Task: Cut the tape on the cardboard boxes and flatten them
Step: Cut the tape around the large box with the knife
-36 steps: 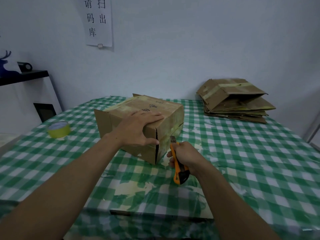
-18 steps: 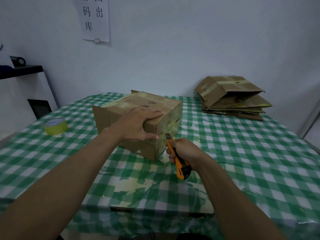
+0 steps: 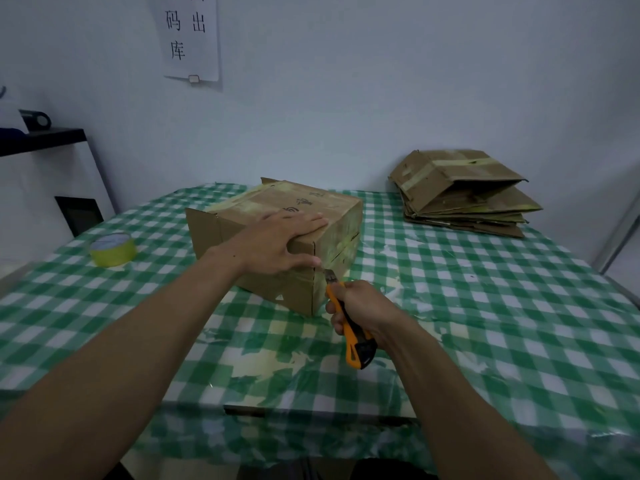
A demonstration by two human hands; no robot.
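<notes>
Both bare forearms reach from the bottom corners toward the middle of the frame. The left grip (image 3: 277,245) lies flat, fingers straight and spread over the top near edge of the cardboard box (image 3: 332,237), thumb down its front face. Just lower right, the right grip (image 3: 363,308) curls round the utility knife (image 3: 356,348), blade end pointing up.

Open tablecloth (image 3: 450,292) between box (image 3: 341,216) and flattened stack (image 3: 464,199)

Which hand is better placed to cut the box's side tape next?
Right. The right hand grips the orange utility knife, blade tip close beside the taped side of the cardboard box. The left hand lies flat on the box, steadying it.
</notes>
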